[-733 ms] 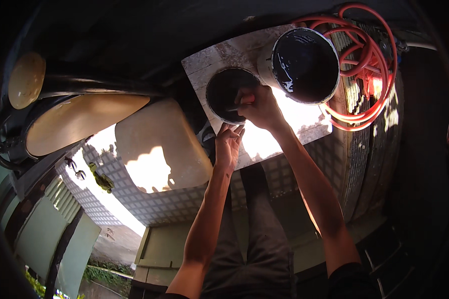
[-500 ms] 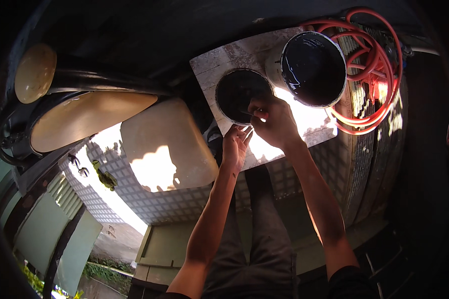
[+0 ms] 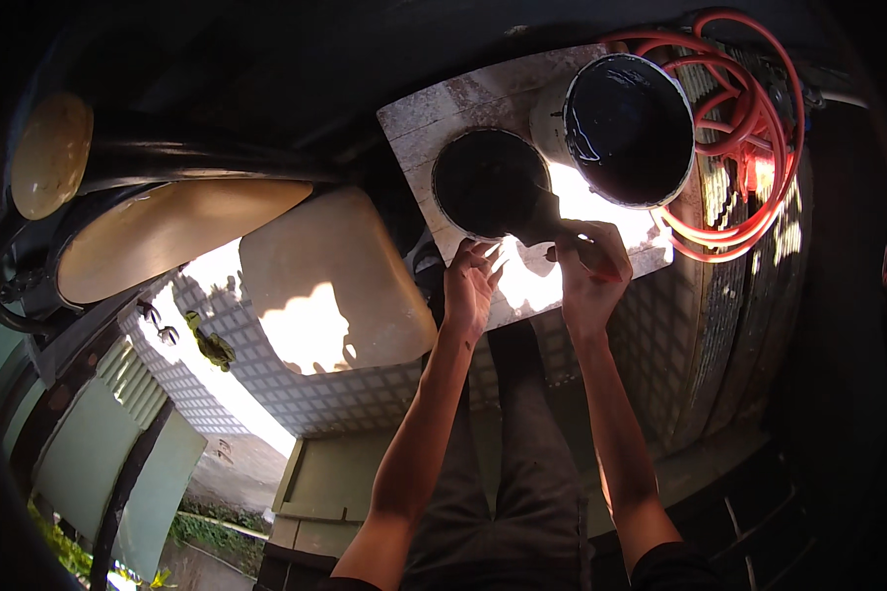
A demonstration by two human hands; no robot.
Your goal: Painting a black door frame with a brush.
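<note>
1. From my end, the left hand (image 3: pixel 470 288) sits at the near side of the smaller container (image 3: pixel 463 232), fingers parted and bent by its rim; whether they grip it I cannot tell.
2. My right hand (image 3: pixel 591 281) is near the left but apart from it, closed round the red handle of what looks like a brush (image 3: pixel 539 218).
3. The brush's long axis slants from that fist up and leftward, so its dark head lies ahead of both hands, at the container's right near edge. I can't tell whether it touches the rim.
4. The container's dark opening lies straight ahead of the left hand, the nearer one, and ahead-left of the right.
5. Beyond, right: a larger dark-filled bucket (image 3: pixel 550 128) on the same slab (image 3: pixel 414 128), then coiled red hose (image 3: pixel 724 238).
</note>
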